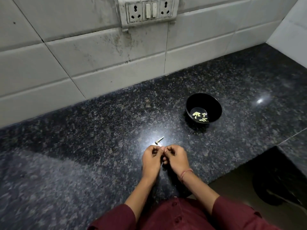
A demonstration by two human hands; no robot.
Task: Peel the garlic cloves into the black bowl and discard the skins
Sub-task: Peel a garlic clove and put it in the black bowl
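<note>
A stem scrap (159, 140) lay on the speckled stone counter (83, 146) just beyond the knuckles. The black bowl (216, 107) of peeled cloves (199, 116) stood farther back to the right, short of the tiled wall (99, 67). The left hand (151, 159) and right hand (176, 159) met, fingers curled, pinching a small pale piece (162, 148) mostly hidden between them. The counter's edge cut in at the near right, and the stone ran wide to the left.
</note>
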